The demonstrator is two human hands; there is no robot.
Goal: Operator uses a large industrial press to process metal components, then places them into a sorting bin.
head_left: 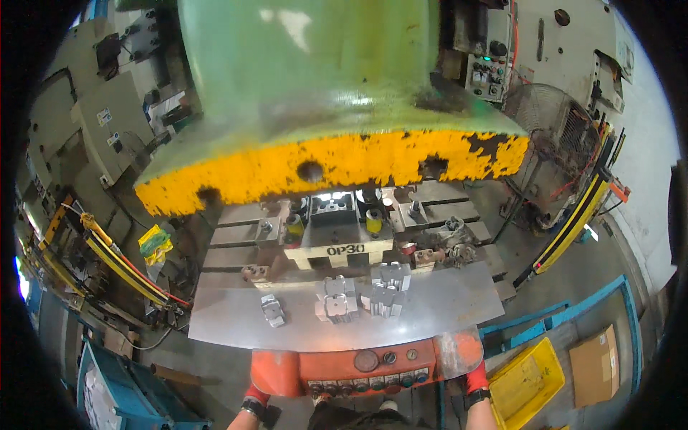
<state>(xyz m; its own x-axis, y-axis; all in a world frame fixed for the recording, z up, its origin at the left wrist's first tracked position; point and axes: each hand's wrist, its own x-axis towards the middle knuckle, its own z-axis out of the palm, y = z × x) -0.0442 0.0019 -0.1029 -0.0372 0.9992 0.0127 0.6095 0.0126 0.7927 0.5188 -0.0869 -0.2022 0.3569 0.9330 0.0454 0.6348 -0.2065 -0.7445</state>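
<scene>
My left hand [256, 396], in a red glove, reaches up under the left orange hood [273, 372] of a two-hand control console [362, 369]. My right hand [476, 378], also red-gloved, reaches under the right hood [459, 352]. The fingers of both are hidden by the hoods. Beyond the console, a steel table [444, 301] carries a single small metal part [272, 310] and two clusters of similar parts [337, 299] [388, 289]. Behind them, a die set [337, 228] sits under the green press ram with its chipped yellow edge [337, 165].
A yellow bin [527, 380] and a cardboard box [595, 365] stand at lower right, a blue bin [115, 398] at lower left. Yellow guard posts flank the press on the left [115, 261] and right [573, 222]. A fan [545, 115] and a button panel [487, 72] are at upper right.
</scene>
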